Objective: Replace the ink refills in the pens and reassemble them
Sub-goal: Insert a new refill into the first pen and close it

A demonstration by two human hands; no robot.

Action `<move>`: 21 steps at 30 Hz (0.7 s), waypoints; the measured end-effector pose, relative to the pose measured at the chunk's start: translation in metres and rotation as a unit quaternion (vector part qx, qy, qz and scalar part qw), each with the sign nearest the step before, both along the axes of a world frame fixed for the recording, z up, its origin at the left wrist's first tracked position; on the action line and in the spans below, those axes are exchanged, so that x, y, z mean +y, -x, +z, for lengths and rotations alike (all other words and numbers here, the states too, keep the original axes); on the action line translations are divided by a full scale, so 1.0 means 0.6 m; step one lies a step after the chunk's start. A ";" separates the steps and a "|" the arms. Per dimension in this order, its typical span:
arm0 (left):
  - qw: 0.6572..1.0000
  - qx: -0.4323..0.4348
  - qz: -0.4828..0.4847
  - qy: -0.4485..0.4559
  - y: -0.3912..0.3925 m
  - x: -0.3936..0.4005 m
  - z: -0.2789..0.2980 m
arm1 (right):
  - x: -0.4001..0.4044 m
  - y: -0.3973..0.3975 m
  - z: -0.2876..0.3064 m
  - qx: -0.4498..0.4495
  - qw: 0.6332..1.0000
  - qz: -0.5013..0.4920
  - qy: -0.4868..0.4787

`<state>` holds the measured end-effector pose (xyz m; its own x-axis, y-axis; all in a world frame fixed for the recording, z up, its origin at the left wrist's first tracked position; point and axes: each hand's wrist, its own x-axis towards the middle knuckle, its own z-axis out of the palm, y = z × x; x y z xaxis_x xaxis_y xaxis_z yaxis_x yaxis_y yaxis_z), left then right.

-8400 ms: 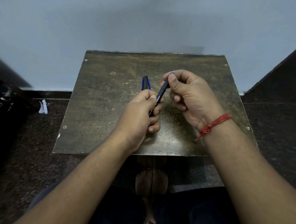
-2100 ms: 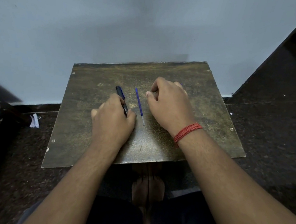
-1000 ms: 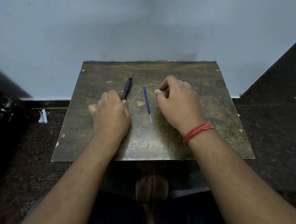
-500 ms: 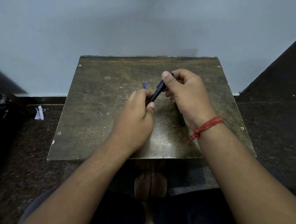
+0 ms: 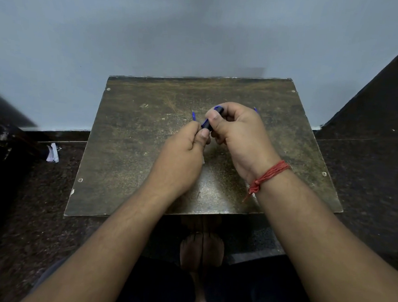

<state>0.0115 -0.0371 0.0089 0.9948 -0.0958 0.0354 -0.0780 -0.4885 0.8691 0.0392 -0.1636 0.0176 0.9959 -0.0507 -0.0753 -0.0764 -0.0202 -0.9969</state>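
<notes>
Dark pen (image 5: 211, 118) pinched at both ends above the table (image 5: 132, 146): right hand (image 5: 239, 134) closed on upper end, left hand (image 5: 183, 154) closed on lower end. Opposed grips judged suited to twisting barrel apart. Blue refill (image 5: 193, 115) tip showing just beyond left fingers.

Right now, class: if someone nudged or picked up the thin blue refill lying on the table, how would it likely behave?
The blue refill is a thin round tube, mostly hidden behind the left hand, so it would probably roll on the flat table. It looks very slender, so likely light and somewhat bendy. Being so narrow, it may need a fingertip pinch to lift.
</notes>
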 end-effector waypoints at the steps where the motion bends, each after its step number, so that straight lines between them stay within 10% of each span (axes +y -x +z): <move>1: 1.000 0.003 -0.001 -0.001 -0.001 0.000 0.000 | 0.003 0.002 0.000 0.005 1.000 -0.006 -0.012; 10: 0.999 0.034 -0.012 0.030 -0.010 -0.001 0.002 | 0.035 0.007 0.009 0.014 0.993 -0.083 -0.082; 14: 0.997 0.071 -0.033 0.025 0.013 0.013 -0.017 | -0.051 -0.042 0.024 0.009 0.943 -0.295 -0.150; 21: 0.945 0.137 0.050 0.294 -0.004 0.009 -0.003 | -0.060 -0.017 -0.006 -0.061 0.941 -0.097 0.319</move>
<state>0.0140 -0.0320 0.0072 0.9773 -0.0446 -0.2073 0.2106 0.0909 0.9733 0.0492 -0.1993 0.0139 0.9625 -0.2279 0.1470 -0.0252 -0.6151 -0.7881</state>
